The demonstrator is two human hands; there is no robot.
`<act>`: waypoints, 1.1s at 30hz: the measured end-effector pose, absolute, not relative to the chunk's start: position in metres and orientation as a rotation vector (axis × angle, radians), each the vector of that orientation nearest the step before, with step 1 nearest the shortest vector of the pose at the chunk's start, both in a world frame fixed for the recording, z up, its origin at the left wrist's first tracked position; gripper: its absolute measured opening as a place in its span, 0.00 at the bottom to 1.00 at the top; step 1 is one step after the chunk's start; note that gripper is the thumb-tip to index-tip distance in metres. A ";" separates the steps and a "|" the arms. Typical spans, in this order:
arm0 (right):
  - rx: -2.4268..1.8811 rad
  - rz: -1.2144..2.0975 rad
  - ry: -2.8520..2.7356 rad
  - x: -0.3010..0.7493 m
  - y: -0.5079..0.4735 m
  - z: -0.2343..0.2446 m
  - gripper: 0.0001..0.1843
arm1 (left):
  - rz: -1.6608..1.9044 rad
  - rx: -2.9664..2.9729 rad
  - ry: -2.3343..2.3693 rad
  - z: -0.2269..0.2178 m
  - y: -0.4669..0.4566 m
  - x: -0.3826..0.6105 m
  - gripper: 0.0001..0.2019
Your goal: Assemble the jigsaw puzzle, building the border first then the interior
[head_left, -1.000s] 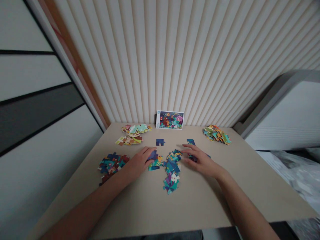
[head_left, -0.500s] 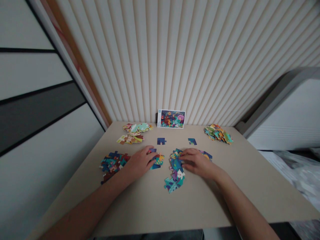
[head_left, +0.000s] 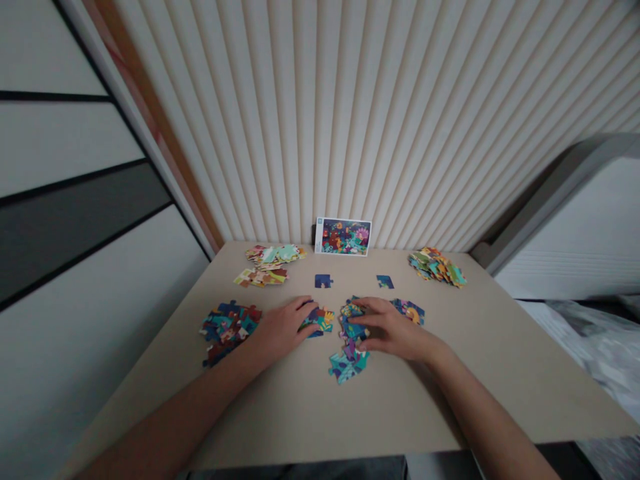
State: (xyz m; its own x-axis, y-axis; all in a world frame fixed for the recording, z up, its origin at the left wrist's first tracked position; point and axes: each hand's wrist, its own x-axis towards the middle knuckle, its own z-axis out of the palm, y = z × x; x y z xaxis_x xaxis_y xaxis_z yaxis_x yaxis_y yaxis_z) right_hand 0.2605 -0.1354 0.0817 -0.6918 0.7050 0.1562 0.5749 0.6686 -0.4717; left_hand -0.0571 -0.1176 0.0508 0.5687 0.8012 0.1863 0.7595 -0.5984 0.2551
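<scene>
My left hand [head_left: 285, 327] rests on the table, its thumb and fingers curled round a small cluster of jigsaw puzzle pieces [head_left: 324, 320]. Across a narrow gap, my right hand [head_left: 393, 327] lies with fingers spread over a loose strip of blue, teal and purple jigsaw pieces [head_left: 345, 367]; its fingertips touch the upper ones. More pieces with an orange shape [head_left: 413, 311] stick out beyond the right hand, partly hidden by it. Behind the hands lie two single dark blue pieces, one at left [head_left: 323, 281] and one at right [head_left: 385, 282].
A picture card [head_left: 344, 237] stands against the pleated wall. Piles of pieces lie on the table [head_left: 280, 420]: a dark one [head_left: 230, 327] beside my left forearm, a pale one [head_left: 273, 257] at back left, an orange-green one [head_left: 437, 267] at back right.
The cluster at my left hand has shifted slightly right. My right hand's fingers have spread wider over the strip, and more of the orange-marked pieces behind it show.
</scene>
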 end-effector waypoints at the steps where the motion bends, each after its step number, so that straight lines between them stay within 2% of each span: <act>1: -1.021 0.558 -2.580 0.259 -0.136 0.081 0.31 | 0.415 2.660 1.338 0.051 -0.118 -0.056 0.20; 7: -1.125 0.521 -2.614 0.277 -0.129 0.078 0.33 | 0.470 2.722 1.347 0.060 -0.123 -0.053 0.18; 11: -1.229 0.437 -2.585 0.293 -0.125 0.076 0.29 | 0.403 2.871 1.016 0.069 -0.137 -0.047 0.17; 17: -1.215 0.406 -2.555 0.297 -0.125 0.071 0.29 | 0.214 2.903 0.791 0.073 -0.163 -0.026 0.23; 22: -1.205 0.390 -2.559 0.296 -0.124 0.069 0.29 | 0.168 2.830 0.626 0.079 -0.160 -0.034 0.18; 28: -1.220 0.409 -2.566 0.295 -0.124 0.070 0.30 | 0.129 2.716 0.425 0.090 -0.145 -0.057 0.26; 30: -1.222 0.410 -2.569 0.294 -0.124 0.071 0.30 | 0.145 2.714 0.410 0.090 -0.145 -0.057 0.22; 33: -1.203 0.412 -2.555 0.291 -0.124 0.071 0.31 | 0.188 2.760 0.450 0.088 -0.150 -0.049 0.10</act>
State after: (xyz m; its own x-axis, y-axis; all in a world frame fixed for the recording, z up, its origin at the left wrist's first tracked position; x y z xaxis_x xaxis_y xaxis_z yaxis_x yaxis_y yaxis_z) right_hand 0.2912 -0.1244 0.0708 -0.6108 0.7802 0.1352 0.6982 0.6112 -0.3729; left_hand -0.0495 -0.1500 0.0877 0.9412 0.3293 0.0749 0.2847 -0.8930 0.3485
